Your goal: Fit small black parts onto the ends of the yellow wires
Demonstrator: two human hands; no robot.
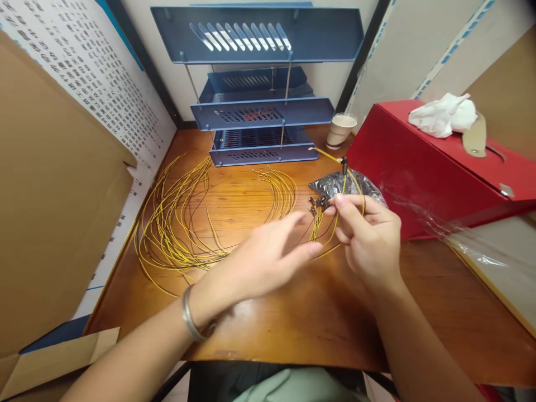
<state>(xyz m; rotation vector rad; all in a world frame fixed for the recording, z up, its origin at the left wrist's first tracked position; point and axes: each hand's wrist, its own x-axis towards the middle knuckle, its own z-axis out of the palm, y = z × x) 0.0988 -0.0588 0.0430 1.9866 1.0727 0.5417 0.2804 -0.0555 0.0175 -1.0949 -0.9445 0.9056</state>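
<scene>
My right hand (366, 234) pinches a thin yellow wire (344, 187) between thumb and fingers. A small black connector (344, 165) sits on that wire above the fingertips, and the wire loops round behind the hand. With thumb and fingers apart, my left hand (272, 251) hovers over the table to the left, slightly blurred and holding nothing. Between the hands lies a bunch of wire ends with black connectors (318, 206). Just behind my right hand rests a clear plastic bag of black parts (335, 184).
Loose coils of yellow and dark wires (180, 234) spread over the wooden table (268, 329) at left; more wire ends (285, 187) curve in the middle. A blue tiered tray (263, 156), a paper cup (340, 131) and a red box (402, 167) stand behind. Cardboard (50, 195) borders the left.
</scene>
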